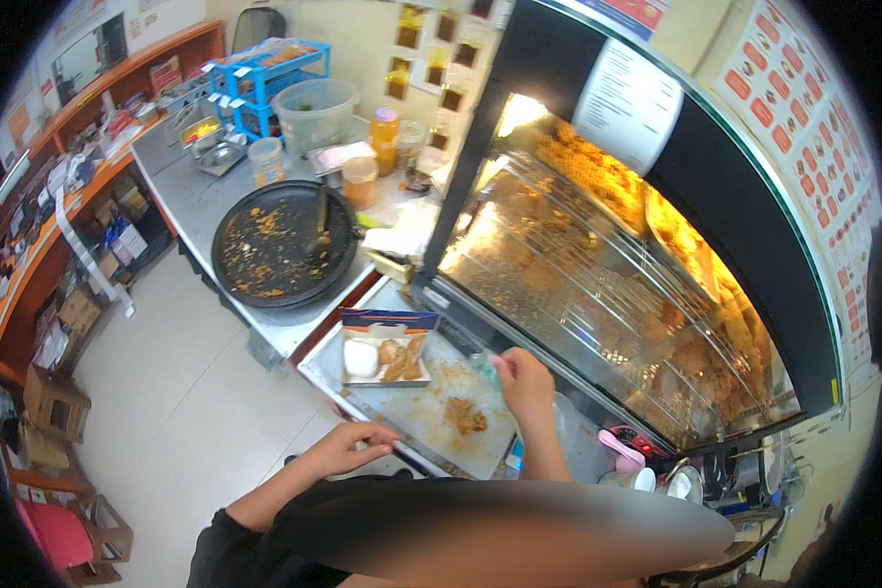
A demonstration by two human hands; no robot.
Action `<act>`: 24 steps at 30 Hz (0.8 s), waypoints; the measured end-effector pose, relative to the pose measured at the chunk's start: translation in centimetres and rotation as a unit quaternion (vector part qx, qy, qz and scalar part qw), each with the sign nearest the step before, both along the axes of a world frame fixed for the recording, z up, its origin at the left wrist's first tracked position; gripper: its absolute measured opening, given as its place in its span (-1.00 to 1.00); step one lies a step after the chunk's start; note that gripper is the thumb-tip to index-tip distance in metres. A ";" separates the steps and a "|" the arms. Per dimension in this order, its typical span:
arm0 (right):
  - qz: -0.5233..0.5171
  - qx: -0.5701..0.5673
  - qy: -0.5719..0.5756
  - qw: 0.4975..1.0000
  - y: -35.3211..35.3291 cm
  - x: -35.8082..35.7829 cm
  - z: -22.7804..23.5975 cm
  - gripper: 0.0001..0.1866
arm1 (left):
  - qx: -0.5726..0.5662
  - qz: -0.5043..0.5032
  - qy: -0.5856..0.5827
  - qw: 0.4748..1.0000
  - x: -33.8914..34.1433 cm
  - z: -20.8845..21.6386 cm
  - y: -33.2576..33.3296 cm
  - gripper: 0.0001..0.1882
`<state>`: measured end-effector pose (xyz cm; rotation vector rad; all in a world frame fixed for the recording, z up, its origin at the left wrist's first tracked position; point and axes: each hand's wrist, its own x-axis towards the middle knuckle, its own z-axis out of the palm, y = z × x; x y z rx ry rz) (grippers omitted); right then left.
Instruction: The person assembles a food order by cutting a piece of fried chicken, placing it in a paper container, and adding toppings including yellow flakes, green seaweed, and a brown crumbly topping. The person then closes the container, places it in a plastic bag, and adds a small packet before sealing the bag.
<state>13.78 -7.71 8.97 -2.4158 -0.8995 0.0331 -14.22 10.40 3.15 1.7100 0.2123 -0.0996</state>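
An open takeaway box (385, 380) with a dark blue lid flap stands on the metal work tray (402, 416). Inside it, a white wrapped-looking lump (361, 359) lies beside golden-brown fried pieces (402, 358). My right hand (525, 390) is right of the box, its fingers pinched on a small clear greenish thing (484, 367) whose kind is too blurred to tell. My left hand (351, 449) hovers at the tray's near edge, fingers loosely stretched and holding nothing. Brown crumbs (465, 416) are heaped on the tray between my hands.
A lit glass warming cabinet (608, 265) with fried food rises at the right. A round black pan (282, 243) with crumbs and a dark-handled utensil (320, 220) sits on the left counter. Behind it are tubs, jars and blue racks (265, 83). A pink-handled item (621, 450) lies near right.
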 end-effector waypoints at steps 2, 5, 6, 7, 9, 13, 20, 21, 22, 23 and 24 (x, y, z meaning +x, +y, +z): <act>0.160 0.109 0.075 0.978 5.8 -4.6 0.3 -0.84 | -0.079 0.005 0.023 0.997 -5.4 -2.0 0.7 -0.59; 0.356 0.151 0.219 0.896 15.2 -14.5 -0.8 -0.84 | -0.203 0.011 0.027 0.979 -13.9 -5.3 2.5 -0.54; 0.422 0.149 0.265 0.854 18.2 -18.3 -1.3 -0.80 | -0.250 0.035 0.047 0.966 -16.9 -6.4 3.4 -0.53; 0.475 0.130 0.249 0.834 20.8 -21.8 -1.6 -0.77 | -0.299 0.065 0.072 0.949 -20.4 -7.3 4.3 -0.52; 0.582 0.103 0.222 0.776 25.5 -29.1 -2.0 -0.71 | -0.412 0.144 0.154 0.887 -27.4 -8.7 6.8 -0.49; 0.677 0.067 0.277 0.678 35.1 -42.3 -1.5 -0.71 | -0.356 0.265 0.289 0.848 -40.5 -10.5 10.7 -0.38; 0.749 0.161 0.379 0.519 49.4 -50.8 6.1 -0.61 | 0.015 0.039 0.573 0.818 -55.9 -17.6 15.9 -0.23; 0.763 0.221 0.392 0.465 51.3 -51.4 7.4 -0.54 | 0.051 0.118 0.545 0.829 -57.3 -18.4 17.7 -0.26; 0.768 0.276 0.412 0.405 53.3 -51.9 8.7 -0.47 | 0.088 0.192 0.512 0.833 -58.4 -19.2 20.1 -0.29; 0.806 0.289 0.395 0.333 56.0 -52.2 10.1 -0.40 | 0.070 0.309 0.464 0.828 -59.2 -19.6 22.8 -0.32; 0.822 0.321 0.391 0.262 58.3 -52.8 11.1 -0.35 | 0.055 0.418 0.411 0.808 -59.8 -19.9 25.5 -0.35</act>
